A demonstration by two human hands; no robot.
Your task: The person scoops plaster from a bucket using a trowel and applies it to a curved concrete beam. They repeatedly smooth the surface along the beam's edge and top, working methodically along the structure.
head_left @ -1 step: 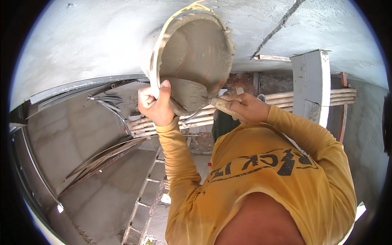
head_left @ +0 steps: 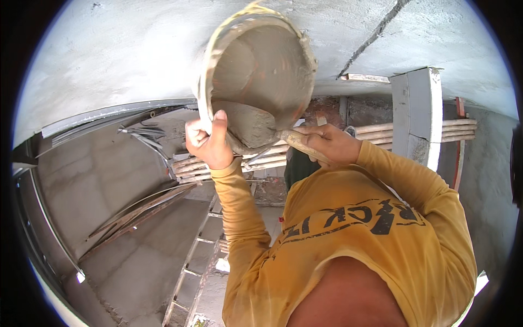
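A round bucket (head_left: pixel 261 65) coated inside with grey mortar is tipped toward me against the pale wall. My left hand (head_left: pixel 210 136) grips its near left rim, thumb over the edge. My right hand (head_left: pixel 324 141) is closed round the trowel handle (head_left: pixel 298 140), at the lower right of the bucket. The trowel blade (head_left: pixel 245 122) lies inside the bucket, covered with mortar. How much mortar is beneath the blade is hidden.
Bamboo poles (head_left: pixel 376 132) run behind my hands. A grey pillar (head_left: pixel 408 114) stands at the right, beside a cracked wall (head_left: pixel 479 60). A ladder (head_left: pixel 199 256) is below left, with loose boards (head_left: pixel 136 215) and metal rods (head_left: pixel 147 139) further left.
The bucket and both hands have shifted very slightly to the right, with the bucket a little blurred. The grips look the same.
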